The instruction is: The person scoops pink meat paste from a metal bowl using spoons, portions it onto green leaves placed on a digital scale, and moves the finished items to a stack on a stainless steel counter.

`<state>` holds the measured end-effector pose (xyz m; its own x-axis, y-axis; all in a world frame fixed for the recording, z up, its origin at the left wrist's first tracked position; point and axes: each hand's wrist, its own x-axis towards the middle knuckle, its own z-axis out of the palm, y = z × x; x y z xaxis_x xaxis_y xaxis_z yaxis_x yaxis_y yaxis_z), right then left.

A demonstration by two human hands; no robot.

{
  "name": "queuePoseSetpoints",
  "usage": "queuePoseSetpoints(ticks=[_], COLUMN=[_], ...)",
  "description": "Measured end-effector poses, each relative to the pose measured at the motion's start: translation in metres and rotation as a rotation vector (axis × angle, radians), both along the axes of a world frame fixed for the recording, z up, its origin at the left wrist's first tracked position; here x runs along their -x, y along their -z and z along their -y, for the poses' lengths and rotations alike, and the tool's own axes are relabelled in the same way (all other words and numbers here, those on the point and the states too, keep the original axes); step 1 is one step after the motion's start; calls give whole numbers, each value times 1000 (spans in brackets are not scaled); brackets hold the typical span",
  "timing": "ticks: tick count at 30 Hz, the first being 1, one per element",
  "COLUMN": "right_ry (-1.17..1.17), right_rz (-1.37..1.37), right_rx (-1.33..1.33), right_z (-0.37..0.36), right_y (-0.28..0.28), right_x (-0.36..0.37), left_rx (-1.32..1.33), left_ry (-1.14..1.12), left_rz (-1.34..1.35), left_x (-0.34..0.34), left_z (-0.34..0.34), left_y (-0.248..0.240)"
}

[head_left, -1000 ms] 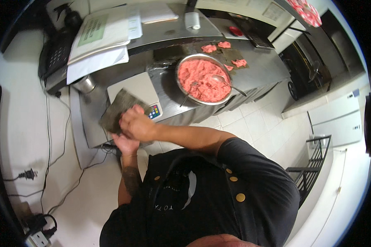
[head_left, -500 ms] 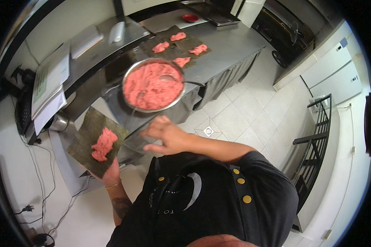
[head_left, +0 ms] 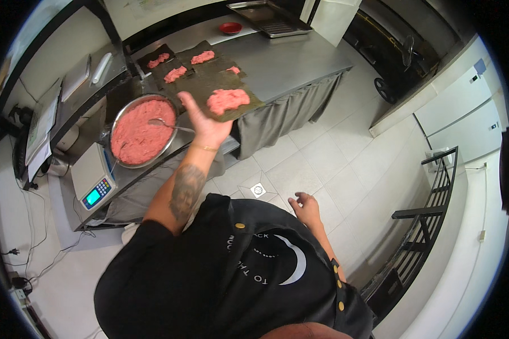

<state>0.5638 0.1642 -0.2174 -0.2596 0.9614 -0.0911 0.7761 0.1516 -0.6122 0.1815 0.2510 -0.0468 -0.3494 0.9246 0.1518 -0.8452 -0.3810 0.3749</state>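
My left hand (head_left: 212, 133) stretches forward over the near edge of the steel counter. It supports a dark nori sheet from below, thumb apart on the left, with a lump of pink minced paste (head_left: 228, 101) on top. Just beyond lie several more nori sheets (head_left: 206, 76) on the counter, each bearing a smaller pink lump. Left of that hand, a round metal bowl (head_left: 172, 137) is full of the same pink paste, and a spoon (head_left: 172, 125) rests in it. My right hand (head_left: 306, 209) hangs low over the floor, empty, its fingers loosely bent and apart.
A kitchen scale (head_left: 96, 181) with a lit display sits left of the bowl. Toward the back are a red dish (head_left: 230, 28) and metal trays (head_left: 270, 20). A grey curtain (head_left: 291, 118) hangs under the counter; a black metal rack (head_left: 418, 226) stands on the right.
My left hand has carried the loaded nori sheet from beside the bowl to the sheets on the counter, uncovering the scale. My right hand has moved away to the right. The view has shifted.
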Motion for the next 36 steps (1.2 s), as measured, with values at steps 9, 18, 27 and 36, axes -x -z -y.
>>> queuePoseSetpoints(ticks=[9,18,27,36], right_ry=[727,817,812,634], right_rz=[120,-20,-122,-44], right_rx=[481,635,380,394], right_z=[94,50,-123,-179], right_y=[263,209,134,120], right_x=[-200,-182,-171,-160], left_rx=[445,433,504,660], left_ry=[102,-80,-321,-273], left_rz=[100,226,-8,-288], left_x=[-51,-1,75,121], left_z=[-230,-393,-454,-453], left_y=[110,157,171,153])
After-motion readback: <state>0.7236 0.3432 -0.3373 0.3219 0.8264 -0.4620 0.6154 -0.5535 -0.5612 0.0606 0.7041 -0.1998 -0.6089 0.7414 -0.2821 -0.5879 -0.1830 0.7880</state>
